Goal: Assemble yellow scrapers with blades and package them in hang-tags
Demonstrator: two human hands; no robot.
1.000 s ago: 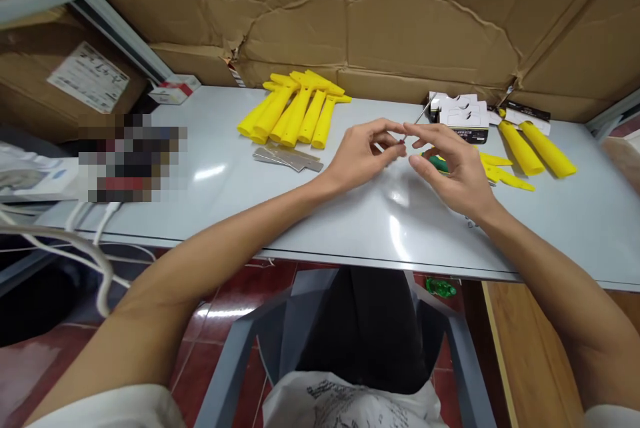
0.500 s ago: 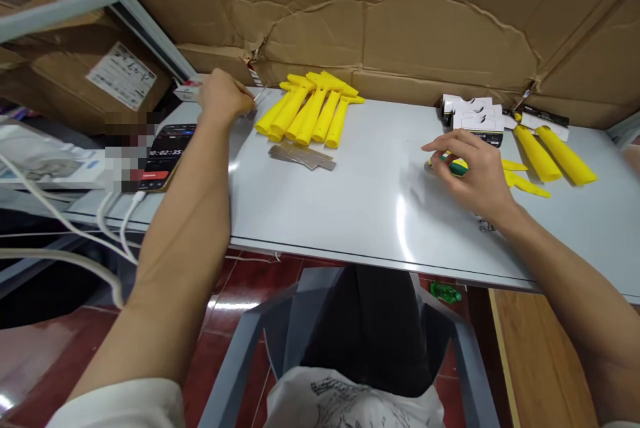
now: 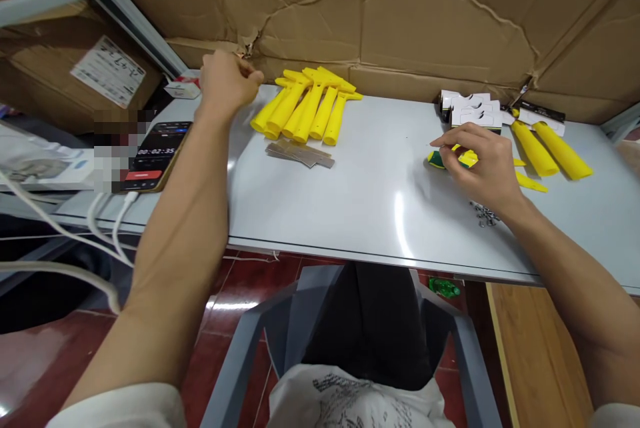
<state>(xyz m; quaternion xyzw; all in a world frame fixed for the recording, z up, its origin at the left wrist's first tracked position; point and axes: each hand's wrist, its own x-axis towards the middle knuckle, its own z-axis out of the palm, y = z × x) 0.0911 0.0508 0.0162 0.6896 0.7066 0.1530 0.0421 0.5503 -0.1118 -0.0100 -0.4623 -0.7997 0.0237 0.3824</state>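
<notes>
My left hand (image 3: 231, 81) is at the back left of the table, its fingers curled in a pinch. Whatever it holds is hidden or too small to make out. To its right lies a pile of yellow plastic scraper handles (image 3: 305, 105), with flat metal blades (image 3: 300, 153) in front of them. My right hand (image 3: 485, 163) hovers over a green-and-yellow handle (image 3: 436, 160) on the table, which it partly covers. Its fingers are loosely apart, with no object clearly between them. Small screws (image 3: 484, 215) lie in a heap just below my right wrist.
Black-and-white boxes (image 3: 475, 113) and yellow handles (image 3: 563, 151) lie at the back right. A phone (image 3: 157, 155) running a timer and white cables (image 3: 120, 221) are at left, near a small red-and-white box (image 3: 183, 86). Cardboard (image 3: 400, 21) walls the table's back.
My left hand has lifted slightly, and the thin shiny thing seen at its fingertips no longer shows. My right hand has shifted right, uncovering more of the green-and-yellow handle and the screws.
</notes>
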